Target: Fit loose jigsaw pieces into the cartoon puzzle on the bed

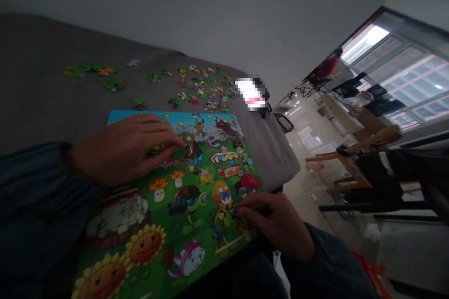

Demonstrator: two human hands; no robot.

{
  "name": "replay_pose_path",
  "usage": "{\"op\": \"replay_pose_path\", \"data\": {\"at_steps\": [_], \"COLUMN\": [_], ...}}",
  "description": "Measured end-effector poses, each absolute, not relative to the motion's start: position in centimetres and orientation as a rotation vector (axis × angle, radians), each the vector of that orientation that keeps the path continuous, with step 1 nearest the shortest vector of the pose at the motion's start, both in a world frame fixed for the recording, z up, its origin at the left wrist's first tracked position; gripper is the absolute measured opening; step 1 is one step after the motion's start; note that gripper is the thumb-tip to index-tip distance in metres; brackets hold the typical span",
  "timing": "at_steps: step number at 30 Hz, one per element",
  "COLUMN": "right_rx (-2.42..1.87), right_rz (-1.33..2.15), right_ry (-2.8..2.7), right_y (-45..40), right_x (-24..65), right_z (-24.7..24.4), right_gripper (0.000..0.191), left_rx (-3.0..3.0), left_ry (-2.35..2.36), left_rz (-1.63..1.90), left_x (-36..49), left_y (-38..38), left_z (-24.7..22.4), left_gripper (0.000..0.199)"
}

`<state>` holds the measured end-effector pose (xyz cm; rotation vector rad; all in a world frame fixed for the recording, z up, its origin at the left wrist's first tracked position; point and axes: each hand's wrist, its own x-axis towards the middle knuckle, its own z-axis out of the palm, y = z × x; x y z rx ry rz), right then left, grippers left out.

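A colourful cartoon jigsaw puzzle board (191, 182) with plant and zombie figures lies tilted in front of me. My left hand (129, 147) rests across its upper left part. Its thumb and fingertips come together beside a dark-coated zombie figure; whatever lies between them is hidden. At the board's right side, my right hand (271, 217) has thumb and forefinger pinched over the green pea-shooter figure. I cannot make out what is in that pinch. Beyond the board's far edge, many loose puzzle pieces (201, 86) are scattered.
The pieces lie on a grey cloth-covered surface (280, 156) against a pale wall (210, 9). A bright phone-like screen (249, 91), partly pixelated, stands right of the pieces. Farther right are a wooden chair (354, 168), a tiled floor, windows and a person in red (328, 66).
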<state>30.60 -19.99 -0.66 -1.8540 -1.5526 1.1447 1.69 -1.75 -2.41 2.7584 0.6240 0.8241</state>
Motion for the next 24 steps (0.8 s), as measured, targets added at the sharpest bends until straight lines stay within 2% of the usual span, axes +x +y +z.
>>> {"op": "replay_pose_path", "data": {"at_steps": [7,15,24], "right_rx": [-1.777,-1.705,-1.548], "right_rz": [0.988,1.091,0.83], "right_ry": [-1.718,-1.901,-2.099], "right_y": [-20.3,-21.2,-21.4], "right_x": [30.1,28.7,28.4], "right_z": [0.2,0.0,-0.2], "right_gripper": [0.016,0.01,0.004], "left_rx": [2.813,2.911,2.902], "left_ry": [0.591,0.587,0.598], "left_rz": [0.818,0.727,0.701], "left_x": [1.6,1.4,1.4], "left_y": [-1.7,-1.9,-2.2], "left_z": [-2.5,-2.0,-2.0], "left_gripper": [0.039,0.03,0.028]}}
